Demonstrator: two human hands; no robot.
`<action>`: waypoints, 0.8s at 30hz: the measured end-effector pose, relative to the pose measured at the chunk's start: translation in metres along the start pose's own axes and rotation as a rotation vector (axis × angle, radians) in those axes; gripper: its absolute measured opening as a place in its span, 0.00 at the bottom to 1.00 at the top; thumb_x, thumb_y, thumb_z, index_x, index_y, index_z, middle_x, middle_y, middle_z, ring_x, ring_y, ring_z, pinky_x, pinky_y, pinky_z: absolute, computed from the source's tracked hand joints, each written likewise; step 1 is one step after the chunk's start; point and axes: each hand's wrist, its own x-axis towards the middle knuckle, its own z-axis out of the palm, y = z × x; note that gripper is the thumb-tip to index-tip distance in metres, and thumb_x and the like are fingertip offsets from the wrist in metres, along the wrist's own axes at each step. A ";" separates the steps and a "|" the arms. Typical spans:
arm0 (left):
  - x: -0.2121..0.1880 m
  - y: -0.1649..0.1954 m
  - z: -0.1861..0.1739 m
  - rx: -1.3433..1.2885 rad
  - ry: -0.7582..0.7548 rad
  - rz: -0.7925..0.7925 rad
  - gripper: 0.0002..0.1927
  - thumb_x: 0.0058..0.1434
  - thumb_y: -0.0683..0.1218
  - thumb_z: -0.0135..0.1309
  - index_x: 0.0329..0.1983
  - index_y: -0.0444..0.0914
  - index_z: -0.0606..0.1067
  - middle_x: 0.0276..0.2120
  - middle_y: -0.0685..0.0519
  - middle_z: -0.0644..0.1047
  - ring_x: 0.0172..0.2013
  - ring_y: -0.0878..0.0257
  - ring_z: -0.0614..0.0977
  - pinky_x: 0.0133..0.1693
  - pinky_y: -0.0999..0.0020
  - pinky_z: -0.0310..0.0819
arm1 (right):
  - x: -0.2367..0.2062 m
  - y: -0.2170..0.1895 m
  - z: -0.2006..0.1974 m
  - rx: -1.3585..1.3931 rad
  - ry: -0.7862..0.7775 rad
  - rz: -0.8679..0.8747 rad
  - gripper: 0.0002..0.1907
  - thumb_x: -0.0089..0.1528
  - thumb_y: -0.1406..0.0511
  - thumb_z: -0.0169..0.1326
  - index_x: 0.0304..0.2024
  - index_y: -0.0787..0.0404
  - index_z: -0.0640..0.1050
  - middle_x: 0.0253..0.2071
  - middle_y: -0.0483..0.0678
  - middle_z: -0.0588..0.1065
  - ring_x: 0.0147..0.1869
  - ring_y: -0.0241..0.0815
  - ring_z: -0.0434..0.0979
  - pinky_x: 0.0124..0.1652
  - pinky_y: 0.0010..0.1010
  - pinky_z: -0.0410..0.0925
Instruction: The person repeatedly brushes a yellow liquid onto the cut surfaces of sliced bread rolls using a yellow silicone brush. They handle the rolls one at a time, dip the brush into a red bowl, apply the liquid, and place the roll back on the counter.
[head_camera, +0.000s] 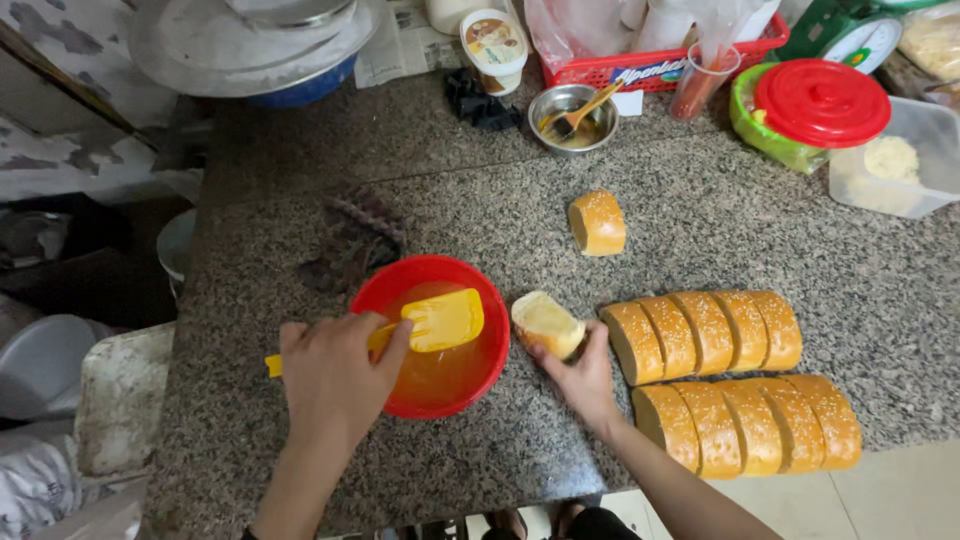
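My left hand (335, 375) grips the yellow brush (440, 320) over the red bowl (400, 290); my right hand (580, 375) grasps one bun (547, 323) beside it. One bun (597, 222) lies beyond my hands; two rows of buns (735, 385), right of my right hand, appear not yet brushed.

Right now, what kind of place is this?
Probably a small food stall or bakery kitchen: rows of buns on a stone counter, a red bowl of oil, and a weighing scale.
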 end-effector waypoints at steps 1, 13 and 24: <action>-0.002 -0.004 0.001 -0.018 0.016 0.015 0.16 0.61 0.57 0.57 0.28 0.42 0.81 0.21 0.50 0.79 0.26 0.54 0.80 0.41 0.55 0.62 | -0.010 -0.002 -0.008 -0.139 -0.009 -0.026 0.40 0.54 0.61 0.69 0.59 0.64 0.60 0.48 0.57 0.76 0.52 0.49 0.80 0.51 0.38 0.72; 0.004 -0.014 0.012 0.094 0.011 0.121 0.16 0.60 0.55 0.58 0.23 0.41 0.78 0.20 0.52 0.78 0.27 0.55 0.80 0.43 0.55 0.62 | 0.009 -0.079 -0.006 -1.127 -0.460 0.077 0.61 0.53 0.47 0.67 0.75 0.44 0.41 0.68 0.58 0.59 0.70 0.58 0.61 0.64 0.57 0.57; 0.025 0.028 0.062 0.271 -0.316 0.112 0.10 0.61 0.46 0.54 0.25 0.47 0.82 0.24 0.52 0.81 0.30 0.59 0.82 0.48 0.55 0.62 | 0.050 -0.079 -0.068 0.251 -0.304 0.464 0.49 0.54 0.61 0.53 0.75 0.42 0.47 0.62 0.52 0.67 0.67 0.50 0.69 0.59 0.52 0.64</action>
